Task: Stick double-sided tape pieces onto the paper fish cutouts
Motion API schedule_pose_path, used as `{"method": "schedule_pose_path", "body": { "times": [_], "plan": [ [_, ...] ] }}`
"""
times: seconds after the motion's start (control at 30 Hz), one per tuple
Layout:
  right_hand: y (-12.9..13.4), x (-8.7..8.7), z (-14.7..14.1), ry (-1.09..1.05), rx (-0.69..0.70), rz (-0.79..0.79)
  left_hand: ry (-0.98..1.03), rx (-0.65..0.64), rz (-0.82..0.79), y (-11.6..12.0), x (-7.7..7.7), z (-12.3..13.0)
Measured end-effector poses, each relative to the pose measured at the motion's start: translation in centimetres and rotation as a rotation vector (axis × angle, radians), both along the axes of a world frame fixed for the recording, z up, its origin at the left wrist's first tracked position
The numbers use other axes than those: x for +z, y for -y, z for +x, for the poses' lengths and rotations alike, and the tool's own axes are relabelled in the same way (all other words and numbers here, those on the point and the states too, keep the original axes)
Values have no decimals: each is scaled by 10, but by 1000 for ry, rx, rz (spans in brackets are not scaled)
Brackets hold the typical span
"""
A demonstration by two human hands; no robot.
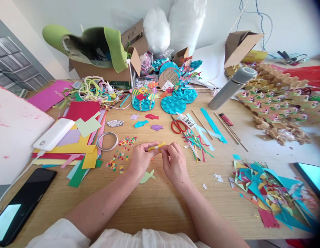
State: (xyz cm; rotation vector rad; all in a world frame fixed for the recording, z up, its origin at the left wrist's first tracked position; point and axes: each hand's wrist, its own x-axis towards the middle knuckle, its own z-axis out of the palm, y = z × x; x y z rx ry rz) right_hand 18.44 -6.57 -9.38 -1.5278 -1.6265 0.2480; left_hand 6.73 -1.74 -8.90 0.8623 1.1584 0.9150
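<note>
Both my hands meet over the middle of the table around a small yellow paper piece [157, 147] with a whitish patch on it. My left hand [141, 158] pinches its left part between thumb and fingers. At its right end the fingertips of my right hand [175, 162] are closed on it. Just under my hands lies a light green paper fish [147, 176]. Beyond them lie a blue paper fish [141, 124], a red paper fish [151, 116] and two purple ones. Colourful paper dots [116, 163] are scattered left of my left hand.
Red-handled scissors [179, 126], a glue tube [185, 120] and thin paper strips [197, 143] lie beyond my right hand. Coloured paper sheets [82, 112], a tape roll [107, 141] and a phone [25, 203] are left. Paper scraps [270, 193] and a grey flask [232, 88] are right.
</note>
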Motion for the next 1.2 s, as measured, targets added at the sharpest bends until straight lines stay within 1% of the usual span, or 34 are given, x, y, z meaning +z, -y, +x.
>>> {"method": "schedule_pose_path", "body": {
  "times": [0.3, 0.5, 0.67, 0.87, 1.03, 1.2],
  "plan": [
    [-1, 3, 5, 1, -8, -13, 50, -10, 25, -2, 3, 0],
    [-3, 6, 12, 36, 20, 9, 16, -84, -1, -6, 5, -4],
    [-3, 6, 14, 61, 52, 0, -71, -120, 17, -10, 5, -8],
    [-3, 8, 14, 90, 96, 0, -63, -200, -7, -15, 10, -13],
    [-3, 8, 15, 123, 122, -19, -139, -229, 16, -18, 15, -16],
    [-3, 10, 15, 149, 133, -33, -165, -255, 29, -19, 14, -18]
  ]
}}
